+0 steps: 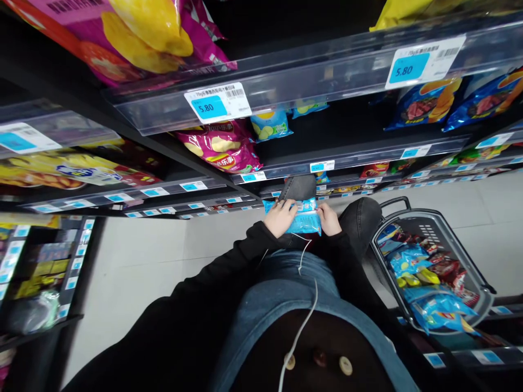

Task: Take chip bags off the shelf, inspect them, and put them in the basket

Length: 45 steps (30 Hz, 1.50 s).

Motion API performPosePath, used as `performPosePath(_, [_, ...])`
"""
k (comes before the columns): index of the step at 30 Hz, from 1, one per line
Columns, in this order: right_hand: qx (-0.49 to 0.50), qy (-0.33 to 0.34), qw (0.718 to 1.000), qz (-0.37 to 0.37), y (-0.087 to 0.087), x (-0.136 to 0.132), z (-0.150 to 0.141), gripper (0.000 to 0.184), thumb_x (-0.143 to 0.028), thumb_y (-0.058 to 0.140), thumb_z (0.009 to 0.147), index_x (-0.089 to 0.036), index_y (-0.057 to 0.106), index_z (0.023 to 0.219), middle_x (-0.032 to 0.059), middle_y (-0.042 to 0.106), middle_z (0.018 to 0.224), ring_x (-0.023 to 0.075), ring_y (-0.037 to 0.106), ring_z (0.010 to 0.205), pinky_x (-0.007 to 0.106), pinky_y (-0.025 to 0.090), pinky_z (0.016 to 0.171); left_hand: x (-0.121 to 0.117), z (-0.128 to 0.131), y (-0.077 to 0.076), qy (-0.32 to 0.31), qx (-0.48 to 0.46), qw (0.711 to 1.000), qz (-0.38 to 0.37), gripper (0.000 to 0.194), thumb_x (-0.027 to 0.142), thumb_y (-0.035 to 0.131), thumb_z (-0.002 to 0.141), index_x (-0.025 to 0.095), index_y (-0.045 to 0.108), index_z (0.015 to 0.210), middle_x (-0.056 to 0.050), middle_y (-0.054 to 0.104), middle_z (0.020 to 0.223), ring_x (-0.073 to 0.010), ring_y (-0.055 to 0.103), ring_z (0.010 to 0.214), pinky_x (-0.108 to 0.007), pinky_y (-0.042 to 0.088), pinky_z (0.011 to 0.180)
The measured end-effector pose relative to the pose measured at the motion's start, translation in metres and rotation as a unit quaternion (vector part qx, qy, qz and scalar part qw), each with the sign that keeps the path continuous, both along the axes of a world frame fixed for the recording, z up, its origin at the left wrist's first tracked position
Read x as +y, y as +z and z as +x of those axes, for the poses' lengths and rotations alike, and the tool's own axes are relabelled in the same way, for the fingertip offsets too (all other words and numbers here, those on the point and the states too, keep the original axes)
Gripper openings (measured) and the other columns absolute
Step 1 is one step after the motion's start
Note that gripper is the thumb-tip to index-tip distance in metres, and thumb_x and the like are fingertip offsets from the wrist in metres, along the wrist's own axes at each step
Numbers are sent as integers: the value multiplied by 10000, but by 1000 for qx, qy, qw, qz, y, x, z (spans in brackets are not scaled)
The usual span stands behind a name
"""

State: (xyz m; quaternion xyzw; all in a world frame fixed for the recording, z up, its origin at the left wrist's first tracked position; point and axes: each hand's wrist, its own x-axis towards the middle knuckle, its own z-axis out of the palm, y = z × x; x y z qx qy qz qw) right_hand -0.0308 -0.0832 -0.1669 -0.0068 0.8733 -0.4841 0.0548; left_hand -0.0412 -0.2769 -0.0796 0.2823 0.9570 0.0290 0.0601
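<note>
A light-blue chip bag (307, 222) lies across my lap with its printed back seam facing up. My left hand (280, 216) grips its left side, fingers curled over the top. At the bag's right end, my right hand (329, 219) pinches the edge between thumb and fingers. Just beyond the bag is one of my knees (299, 188), close to the lower shelves. A purple chip bag (224, 147) and a smaller blue-green chip bag (271, 124) stand on the shelf in front of me.
On my right stands a grey shopping basket (443, 218) with several blue, yellow and dark red snack bags in it. Shelf rails (286, 79) with price tags cross in front. Another shelf unit (49, 267) stands at left, beyond the tiled floor (139, 256). A white cord (300, 337) hangs over my front.
</note>
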Motion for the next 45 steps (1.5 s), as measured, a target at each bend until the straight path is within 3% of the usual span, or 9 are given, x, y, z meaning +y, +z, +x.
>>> performPosePath(4, [-18, -12, 999, -24, -3, 0, -3, 243, -409, 344, 835, -207, 454, 755, 47, 582, 713, 199, 556, 702, 330, 430, 701, 1, -12, -8, 32, -42, 999, -4, 208, 252, 432, 904, 114, 584, 940, -88, 585, 960, -187, 576, 876, -330, 458, 817])
performPosePath(9, [-55, -41, 994, -87, -14, 1, -4, 263, -457, 397, 782, -210, 425, 695, -4, 515, 643, 162, 502, 650, 298, 407, 662, -3, -24, -19, 49, -36, 997, 55, 203, 299, 543, 842, 141, 629, 749, -78, 566, 959, -220, 505, 925, -377, 422, 813])
performPosePath(14, [-78, -31, 990, -113, -22, 5, -5, 320, -505, 398, 761, -217, 383, 624, -49, 410, 543, 126, 424, 560, 256, 381, 573, -6, -24, -21, 8, -35, 997, 74, 204, 317, 532, 845, 182, 659, 759, -74, 550, 962, -236, 423, 964, -391, 371, 786])
performPosePath(19, [-90, -8, 988, -124, -21, 5, -7, 349, -539, 411, 752, -216, 407, 621, -39, 446, 565, 137, 448, 594, 274, 393, 610, -11, -37, -23, -22, -141, 984, 106, 241, 341, 513, 850, 206, 677, 735, -49, 553, 953, -205, 391, 937, -381, 336, 824])
performPosePath(23, [-97, -13, 987, -126, -24, 0, -7, 379, -566, 390, 763, -219, 398, 609, -30, 457, 576, 145, 465, 604, 287, 409, 623, -12, -46, -25, 3, -226, 968, 109, 255, 333, 504, 847, 198, 685, 729, -51, 552, 950, -195, 381, 913, -382, 342, 834])
performPosePath(27, [-104, -42, 987, -117, -32, 0, -6, 405, -593, 388, 743, -216, 416, 598, -22, 481, 572, 158, 486, 615, 314, 427, 649, -16, -36, -16, 23, -159, 978, 133, 230, 379, 547, 817, 204, 680, 751, -65, 523, 1041, -226, 359, 967, -426, 332, 862])
performPosePath(34, [-106, -69, 986, -107, -39, 3, -1, 444, -632, 381, 712, -203, 474, 650, 15, 549, 617, 188, 514, 671, 341, 432, 689, -53, 5, 1, 15, -53, 988, 147, 195, 365, 553, 824, 211, 667, 863, -76, 527, 1057, -211, 405, 972, -382, 370, 898])
performPosePath(39, [-100, -70, 989, -88, -38, 1, 0, 448, -635, 363, 723, -205, 477, 668, 16, 550, 624, 190, 512, 680, 331, 423, 684, -54, 21, -2, -11, 1, 995, 100, 243, 298, 431, 904, 172, 639, 907, -71, 601, 963, -178, 496, 928, -316, 410, 874])
performPosePath(45, [-89, -78, 991, -61, -36, 3, 3, 439, -618, 326, 743, -206, 468, 687, 21, 544, 630, 197, 516, 680, 339, 416, 680, -44, 17, -9, 42, 5, 996, 75, 282, 262, 379, 922, 139, 629, 879, -76, 619, 899, -195, 497, 904, -328, 416, 822])
